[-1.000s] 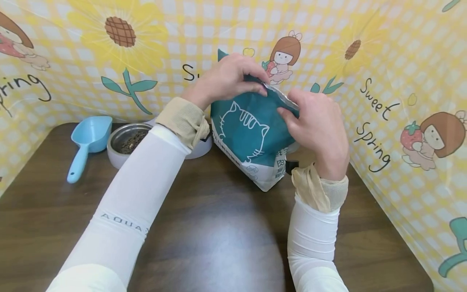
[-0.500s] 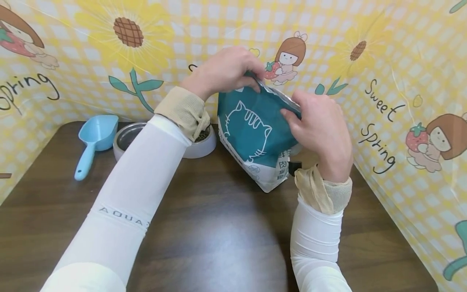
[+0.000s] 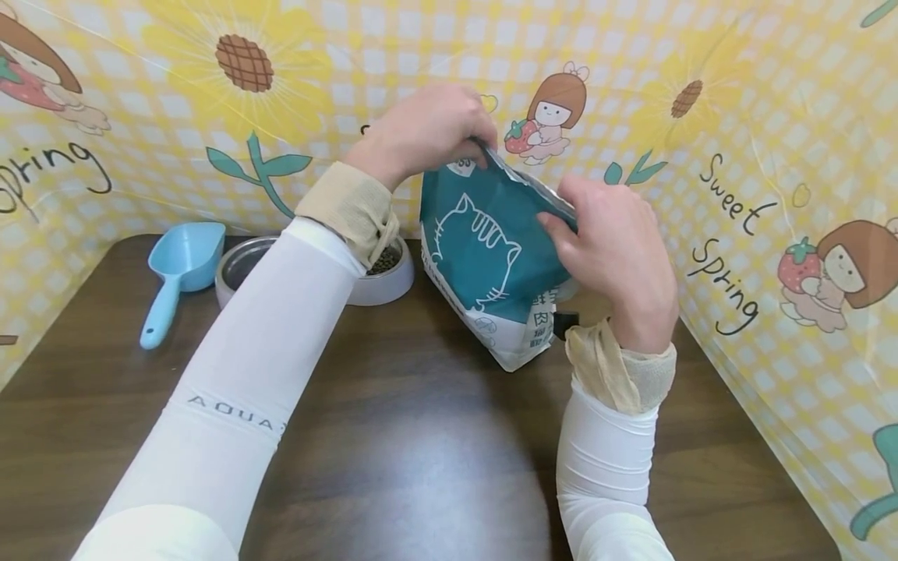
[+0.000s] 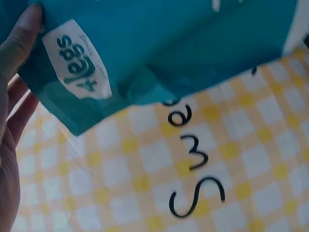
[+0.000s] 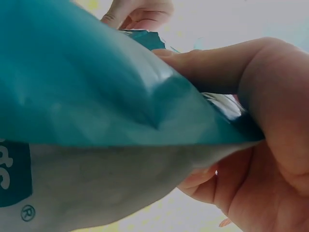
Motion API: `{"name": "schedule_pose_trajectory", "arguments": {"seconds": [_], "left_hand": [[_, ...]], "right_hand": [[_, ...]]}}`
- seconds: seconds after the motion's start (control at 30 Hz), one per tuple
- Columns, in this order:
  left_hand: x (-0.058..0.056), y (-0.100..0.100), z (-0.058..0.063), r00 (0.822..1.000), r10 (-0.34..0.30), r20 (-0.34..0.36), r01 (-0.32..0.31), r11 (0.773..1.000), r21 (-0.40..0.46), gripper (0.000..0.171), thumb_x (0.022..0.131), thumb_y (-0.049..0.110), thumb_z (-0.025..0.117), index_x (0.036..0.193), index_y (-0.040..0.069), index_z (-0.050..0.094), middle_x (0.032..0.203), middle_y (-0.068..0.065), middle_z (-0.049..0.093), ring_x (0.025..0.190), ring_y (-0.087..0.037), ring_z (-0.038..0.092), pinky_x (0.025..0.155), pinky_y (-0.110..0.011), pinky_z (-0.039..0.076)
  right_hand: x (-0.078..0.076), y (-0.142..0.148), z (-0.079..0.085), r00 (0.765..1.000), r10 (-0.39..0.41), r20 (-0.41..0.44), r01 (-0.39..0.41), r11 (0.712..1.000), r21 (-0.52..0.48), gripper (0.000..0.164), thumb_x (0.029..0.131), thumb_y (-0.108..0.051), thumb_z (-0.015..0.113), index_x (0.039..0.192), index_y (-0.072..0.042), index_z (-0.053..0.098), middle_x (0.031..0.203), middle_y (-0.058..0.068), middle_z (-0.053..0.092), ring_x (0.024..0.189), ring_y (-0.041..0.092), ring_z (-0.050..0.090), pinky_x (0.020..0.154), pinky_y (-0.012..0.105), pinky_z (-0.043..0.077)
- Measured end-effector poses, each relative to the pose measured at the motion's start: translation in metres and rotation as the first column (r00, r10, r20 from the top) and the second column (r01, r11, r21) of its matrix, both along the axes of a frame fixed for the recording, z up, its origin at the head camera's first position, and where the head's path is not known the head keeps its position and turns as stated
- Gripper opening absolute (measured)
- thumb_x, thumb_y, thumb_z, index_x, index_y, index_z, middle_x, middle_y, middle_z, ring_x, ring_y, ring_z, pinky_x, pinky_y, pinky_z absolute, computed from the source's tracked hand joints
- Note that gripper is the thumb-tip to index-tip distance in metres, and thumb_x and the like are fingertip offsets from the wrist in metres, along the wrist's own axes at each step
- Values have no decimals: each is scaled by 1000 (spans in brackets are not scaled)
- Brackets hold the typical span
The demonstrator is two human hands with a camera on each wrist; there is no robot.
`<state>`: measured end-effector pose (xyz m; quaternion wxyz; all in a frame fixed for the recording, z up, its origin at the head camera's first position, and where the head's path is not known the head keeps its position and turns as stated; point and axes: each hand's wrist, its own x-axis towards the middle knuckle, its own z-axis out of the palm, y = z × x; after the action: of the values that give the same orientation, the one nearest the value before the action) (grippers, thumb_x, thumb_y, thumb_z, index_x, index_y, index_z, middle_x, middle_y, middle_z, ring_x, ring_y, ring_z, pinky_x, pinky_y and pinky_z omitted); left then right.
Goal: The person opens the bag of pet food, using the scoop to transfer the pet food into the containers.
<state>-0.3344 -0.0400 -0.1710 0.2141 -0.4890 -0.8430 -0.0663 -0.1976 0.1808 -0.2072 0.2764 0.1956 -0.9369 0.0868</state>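
Note:
A teal and white pet food bag [image 3: 477, 241] with a white cat outline stands tilted on the table, its silvery top edge uppermost. My left hand [image 3: 431, 132] pinches the far left end of that edge, thumb on the front face. In the left wrist view the thumb [image 4: 24, 34] lies beside the bag's "4legs" label [image 4: 77, 60]. My right hand [image 3: 617, 249] grips the other end of the edge. The right wrist view shows its thumb [image 5: 212, 67] over the rim and its other fingers under the bag's side, with a strip of silver lining between.
Left of the bag, a double bowl [image 3: 382, 292] holding brown kibble is partly covered by my left forearm. A light blue scoop [image 3: 184, 261] lies at the table's back left. A printed checked cloth [image 3: 379, 47] walls the back and sides of the brown table [image 3: 421, 452].
My left hand has slid left and slightly up along the bag's top edge, showing more of the silver rim. My right hand keeps its grip. The view has shifted slightly.

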Motion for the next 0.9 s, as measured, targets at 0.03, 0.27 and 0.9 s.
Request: {"name": "schedule_pose_trajectory", "arguments": {"seconds": [0.03, 0.27, 0.9], "left_hand": [[0, -1, -1, 1000, 19, -9, -19, 1000, 0, 15, 87, 23, 74, 93, 11, 81, 93, -6, 76, 87, -19, 60, 83, -38, 53], [-2, -3, -11, 995, 50, -88, -45, 997, 59, 13, 93, 9, 67, 89, 9, 79, 91, -8, 77, 84, -20, 62, 78, -39, 56], [-8, -8, -11, 978, 206, -21, -204, 977, 54, 12, 94, 12, 66, 91, 11, 78, 99, -7, 77, 88, -19, 64, 77, -40, 56]], "right_hand": [[0, 0, 0, 1000, 3, 1, -3, 1000, 3, 26, 94, -25, 65, 79, -5, 57, 61, 11, 51, 57, 27, 51, 50, 38, 33], [2, 0, 0, 1000, 10, 2, -10, 1000, 5, 25, 93, -24, 66, 79, -5, 58, 63, 11, 54, 58, 26, 52, 51, 38, 35], [2, 0, 2, 1000, 18, 26, -18, 1000, 3, 23, 93, -24, 66, 81, -5, 60, 64, 11, 56, 61, 25, 54, 52, 37, 37]]}}
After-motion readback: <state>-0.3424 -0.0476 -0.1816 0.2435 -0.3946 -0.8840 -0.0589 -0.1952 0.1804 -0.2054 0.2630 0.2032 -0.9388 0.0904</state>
